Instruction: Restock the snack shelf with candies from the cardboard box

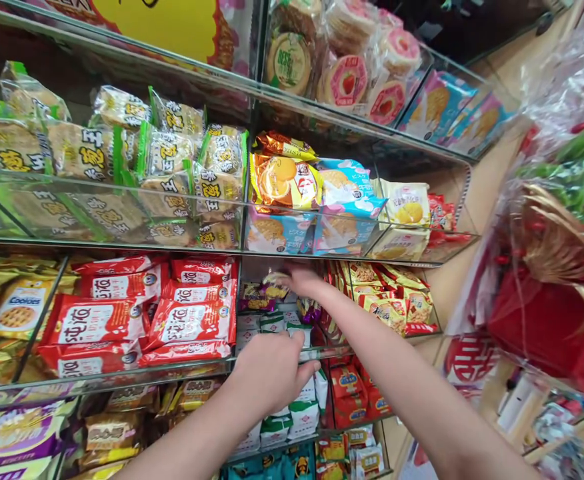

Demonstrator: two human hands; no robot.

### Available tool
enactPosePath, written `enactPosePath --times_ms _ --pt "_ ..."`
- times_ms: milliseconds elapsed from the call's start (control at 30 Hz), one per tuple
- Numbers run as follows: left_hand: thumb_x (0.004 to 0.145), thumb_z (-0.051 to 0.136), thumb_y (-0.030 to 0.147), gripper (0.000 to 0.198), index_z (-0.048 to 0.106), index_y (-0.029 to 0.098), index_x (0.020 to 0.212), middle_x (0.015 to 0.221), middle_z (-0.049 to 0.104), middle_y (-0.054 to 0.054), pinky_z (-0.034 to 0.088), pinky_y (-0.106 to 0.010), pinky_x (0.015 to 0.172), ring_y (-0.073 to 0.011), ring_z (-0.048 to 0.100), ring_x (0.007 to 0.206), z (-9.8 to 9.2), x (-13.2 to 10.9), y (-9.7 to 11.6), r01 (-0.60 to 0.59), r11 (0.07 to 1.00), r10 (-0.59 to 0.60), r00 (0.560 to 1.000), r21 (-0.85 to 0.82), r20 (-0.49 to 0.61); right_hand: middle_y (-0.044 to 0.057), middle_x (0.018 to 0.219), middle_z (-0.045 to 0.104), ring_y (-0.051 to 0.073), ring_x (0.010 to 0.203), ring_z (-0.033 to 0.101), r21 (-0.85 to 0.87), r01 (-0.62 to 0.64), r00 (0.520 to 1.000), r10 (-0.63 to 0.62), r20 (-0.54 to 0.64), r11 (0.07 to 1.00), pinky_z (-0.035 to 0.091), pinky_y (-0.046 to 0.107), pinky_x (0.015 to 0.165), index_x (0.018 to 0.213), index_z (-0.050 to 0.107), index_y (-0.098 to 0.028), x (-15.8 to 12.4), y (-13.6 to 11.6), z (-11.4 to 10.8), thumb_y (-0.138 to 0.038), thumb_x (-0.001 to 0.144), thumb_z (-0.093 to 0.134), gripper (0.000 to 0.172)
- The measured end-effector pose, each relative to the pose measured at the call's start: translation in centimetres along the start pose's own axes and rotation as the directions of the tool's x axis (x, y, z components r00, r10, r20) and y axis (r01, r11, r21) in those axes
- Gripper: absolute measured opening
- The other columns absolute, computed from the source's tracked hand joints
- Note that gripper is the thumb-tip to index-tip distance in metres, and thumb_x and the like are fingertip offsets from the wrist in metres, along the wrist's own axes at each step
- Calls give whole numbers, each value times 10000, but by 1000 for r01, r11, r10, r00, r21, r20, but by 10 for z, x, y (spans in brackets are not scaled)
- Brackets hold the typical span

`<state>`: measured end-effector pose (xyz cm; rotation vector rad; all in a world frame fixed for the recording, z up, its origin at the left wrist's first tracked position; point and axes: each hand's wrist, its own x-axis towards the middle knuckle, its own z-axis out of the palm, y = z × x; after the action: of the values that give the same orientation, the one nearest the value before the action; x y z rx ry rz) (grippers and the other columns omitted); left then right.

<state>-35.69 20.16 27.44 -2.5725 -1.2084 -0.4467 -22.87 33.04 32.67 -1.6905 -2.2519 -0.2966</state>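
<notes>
"What is the right hand (pixel 298 280) doing?"
"It reaches among the packets, too blurred to tell whether it grips anything. A purple-wrapped packet (pixel 257 298) lies just beside it, at its eight o'clock."
"And the left hand (pixel 271 370)?"
"At the right one's seven o'clock, fingers curled; whether it holds something cannot be told. White-and-green packets (pixel 273 323) sit at its twelve, red-and-white packets (pixel 189 320) at its ten."
</notes>
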Motion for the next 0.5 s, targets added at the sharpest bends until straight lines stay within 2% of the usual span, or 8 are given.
enactPosePath --times_ms 133,333,500 --pt "819 335 471 395 545 179 982 826 692 -107 513 -448 570 -325 653 689 -3 -1 -1 -5 1000 5 1000 5 4 41 960 664 162 846 602 50 95 993 -98 65 994 429 207 654 980 615 -189 14 -15 19 -349 763 585 271" --pt "817 335 482 372 546 194 921 766 693 -88 512 -419 556 -309 654 668 -3 -1 -1 12 1000 -12 1000 15 2 168 1064 589 227 975 565 26 101 994 -102 29 995 427 257 761 1037 582 -78 23 -29 33 -219 696 650 375" --pt "824 325 480 379 556 185 880 739 699 -103 518 -440 552 -321 658 657 -4 0 0 9 1000 -9 1000 24 2 143 1058 601 208 964 579 24 102 993 -103 61 994 440 249 759 1059 580 -116 19 -32 31 -267 736 608 358"
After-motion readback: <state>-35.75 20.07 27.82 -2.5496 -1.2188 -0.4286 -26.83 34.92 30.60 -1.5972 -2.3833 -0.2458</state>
